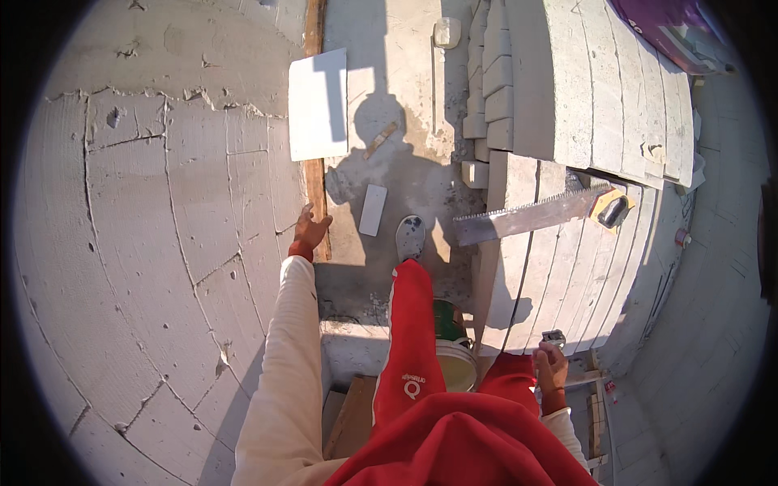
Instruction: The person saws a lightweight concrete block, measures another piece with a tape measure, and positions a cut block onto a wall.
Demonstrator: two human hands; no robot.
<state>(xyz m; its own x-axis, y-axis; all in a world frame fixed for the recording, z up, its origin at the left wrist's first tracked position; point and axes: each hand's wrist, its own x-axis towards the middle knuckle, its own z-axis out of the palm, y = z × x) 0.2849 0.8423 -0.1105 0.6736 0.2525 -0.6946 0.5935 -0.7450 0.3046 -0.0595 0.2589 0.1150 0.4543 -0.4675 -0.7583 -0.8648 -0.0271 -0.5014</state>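
My left hand point(309, 230) reaches forward beside the block wall with its fingers apart, holding nothing. It is over or against a narrow wooden plank point(316, 186) that runs along the wall's foot; whether it touches is hard to tell. My right hand point(551, 368) is low at the right, closed around a small grey and dark object point(553, 338), too small to name surely. A large handsaw point(527, 220) with a coarse-toothed blade and a yellow and black handle lies across the stacked white blocks point(559, 259), its tip jutting over their edge.
A white panel point(318, 105) rests by the plank, and a small white slab point(372, 211) lies on the floor near my shoe point(411, 236). Beside my legs stand a green bucket point(448, 319) and a whitish bucket point(459, 364). A purple bag point(673, 32) sits far right.
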